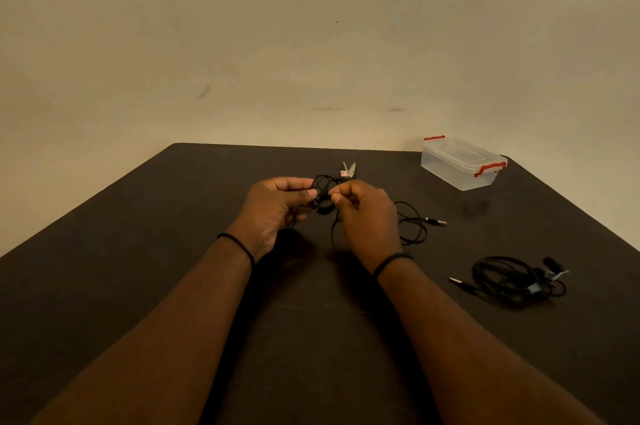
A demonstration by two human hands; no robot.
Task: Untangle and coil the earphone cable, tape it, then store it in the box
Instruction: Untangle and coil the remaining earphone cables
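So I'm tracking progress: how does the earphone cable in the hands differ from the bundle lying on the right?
The held earphone cable is loose and tangled, its plug end trailing on the table; the finished bundle is coiled and taped. One is pinched by left hand and right hand; the other lies untouched. Both are black.

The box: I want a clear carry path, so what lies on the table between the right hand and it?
Head view: from the right hand to the box, only the earphone cable trails rightward, ending in its plug; beyond that is bare table.

Clear glossy plastic box (459,164), matt table (138,268)
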